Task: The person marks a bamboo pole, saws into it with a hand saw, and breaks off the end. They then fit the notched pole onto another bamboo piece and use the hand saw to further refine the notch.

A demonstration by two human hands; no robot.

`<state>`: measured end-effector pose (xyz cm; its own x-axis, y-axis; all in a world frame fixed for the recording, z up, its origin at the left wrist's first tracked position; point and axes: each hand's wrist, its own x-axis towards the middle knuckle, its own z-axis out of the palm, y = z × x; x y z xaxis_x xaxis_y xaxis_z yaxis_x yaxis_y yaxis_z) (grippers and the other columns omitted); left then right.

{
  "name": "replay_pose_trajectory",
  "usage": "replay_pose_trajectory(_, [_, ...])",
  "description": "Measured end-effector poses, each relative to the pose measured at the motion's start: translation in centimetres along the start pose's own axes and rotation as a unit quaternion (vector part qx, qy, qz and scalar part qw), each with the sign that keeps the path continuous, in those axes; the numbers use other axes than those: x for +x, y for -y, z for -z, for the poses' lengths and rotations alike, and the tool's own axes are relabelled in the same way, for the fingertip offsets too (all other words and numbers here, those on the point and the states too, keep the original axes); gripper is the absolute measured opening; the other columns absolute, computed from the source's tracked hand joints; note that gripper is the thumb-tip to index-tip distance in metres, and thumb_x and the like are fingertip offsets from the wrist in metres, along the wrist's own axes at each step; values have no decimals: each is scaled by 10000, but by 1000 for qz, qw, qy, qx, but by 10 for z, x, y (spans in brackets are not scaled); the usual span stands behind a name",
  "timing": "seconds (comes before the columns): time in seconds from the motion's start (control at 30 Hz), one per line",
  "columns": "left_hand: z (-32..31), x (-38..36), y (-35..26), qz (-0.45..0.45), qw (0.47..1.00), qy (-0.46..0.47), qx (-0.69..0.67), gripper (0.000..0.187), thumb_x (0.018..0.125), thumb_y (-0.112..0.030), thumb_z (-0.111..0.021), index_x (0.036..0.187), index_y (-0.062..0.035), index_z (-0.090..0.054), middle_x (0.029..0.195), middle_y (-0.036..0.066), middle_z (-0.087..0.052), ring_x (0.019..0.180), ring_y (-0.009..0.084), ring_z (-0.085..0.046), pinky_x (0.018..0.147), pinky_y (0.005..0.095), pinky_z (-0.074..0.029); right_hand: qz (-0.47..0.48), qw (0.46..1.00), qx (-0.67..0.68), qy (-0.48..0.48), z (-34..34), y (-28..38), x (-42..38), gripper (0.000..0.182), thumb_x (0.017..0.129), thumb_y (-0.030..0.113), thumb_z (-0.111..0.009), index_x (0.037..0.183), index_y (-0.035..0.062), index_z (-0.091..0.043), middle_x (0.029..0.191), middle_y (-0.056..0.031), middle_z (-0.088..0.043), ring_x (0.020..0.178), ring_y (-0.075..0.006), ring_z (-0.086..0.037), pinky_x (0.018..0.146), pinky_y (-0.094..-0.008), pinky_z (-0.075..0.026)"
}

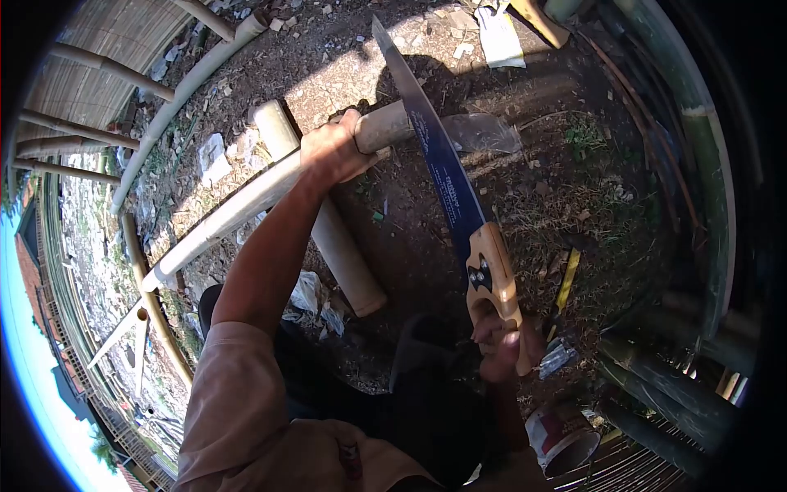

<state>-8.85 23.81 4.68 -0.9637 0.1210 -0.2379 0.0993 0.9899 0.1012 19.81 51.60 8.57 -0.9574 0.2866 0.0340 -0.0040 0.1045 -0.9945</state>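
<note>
My left hand (332, 148) is wrapped round a long bamboo pole (238, 203) close to its right end. Beneath it, a shorter thick bamboo piece (344, 258) lies crosswise on the ground. In my right hand (502, 346) is the wooden handle of a handsaw (447, 176), its fingers closed through the grip. The saw's blue and silver blade points up and away, passing over the pole's end to the right of my left hand. Whether the teeth touch the bamboo cannot be made out.
A yellow-handled tool (566, 279) lies on the dirt at right. Bamboo poles (672, 394) are stacked at lower right, near a white and red bucket (564, 443). Plastic scraps (311, 297) and a white bag (500, 37) litter the ground. A bamboo frame (188, 82) stands at upper left.
</note>
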Motion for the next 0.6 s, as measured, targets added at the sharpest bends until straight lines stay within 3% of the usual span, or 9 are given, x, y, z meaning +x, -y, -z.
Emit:
replay_pose_trajectory(0.17, [2,0,-1,3,1000,8,-9,675,741,-588,-836,1216,-195,-561,992,168,-760,954,390,-744,848,507,-580,-8,1000,-13,-11,4,0,-8,584,1047,483,-461,856,-54,-584,645,-122,-618,614,-220,-605,598,-361,-515])
replay_pose_trajectory(0.23, [1,3,0,4,1000,11,2,662,735,-560,-842,1211,-196,-561,1004,160,-761,963,385,-743,851,503,-581,-70,997,-24,2,9,9,-16,547,1038,459,-475,869,-50,-583,633,-120,-605,600,-225,-594,595,-363,-512])
replay_pose_trajectory(0.37, [-1,4,2,11,999,29,6,655,727,-532,-847,1215,-197,-567,1016,155,-762,970,381,-743,853,499,-581,-80,997,1,-11,24,-12,-48,558,1042,484,-486,880,-42,-576,669,-131,-608,605,-230,-586,599,-366,-512])
replay_pose_trajectory(0.57, [-2,5,3,4,1000,16,3,619,734,-505,-839,1202,-196,-576,1015,147,-763,967,381,-743,845,499,-582,-46,998,26,16,34,-30,-59,626,1048,554,-508,891,-50,-562,762,-150,-625,642,-236,-593,613,-389,-519])
replay_pose_trajectory(0.6, [-1,4,2,9,1000,18,2,609,737,-501,-837,1193,-195,-576,1013,145,-763,966,382,-743,843,499,-583,-20,1000,8,-10,22,-15,-44,576,1052,498,-497,811,-17,-585,697,-98,-653,589,-212,-606,559,-359,-486])
